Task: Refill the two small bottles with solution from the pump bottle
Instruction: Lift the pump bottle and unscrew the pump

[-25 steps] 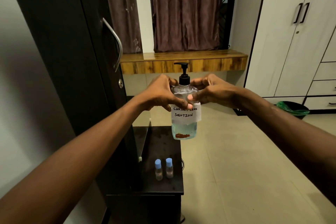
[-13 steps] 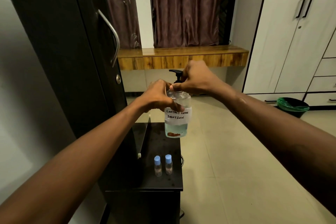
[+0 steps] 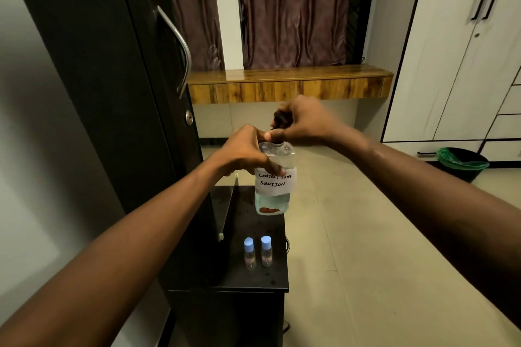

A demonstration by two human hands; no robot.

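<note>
Moved up, the right hand [image 3: 306, 121] is clamped round the black pump head [image 3: 279, 119]; the clear labelled pump bottle [image 3: 275, 182] is gripped by the left hand [image 3: 242, 149].

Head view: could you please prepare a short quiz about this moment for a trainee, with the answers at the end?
1. True or false: both small bottles on the dark stand have their blue caps on.
2. What does the right hand grip? A) the pump head B) a small bottle C) nothing
3. Fill in: the left hand holds the pump bottle, whose label reads "Contact lens ____".
Key: 1 true; 2 A; 3 solution.
</note>
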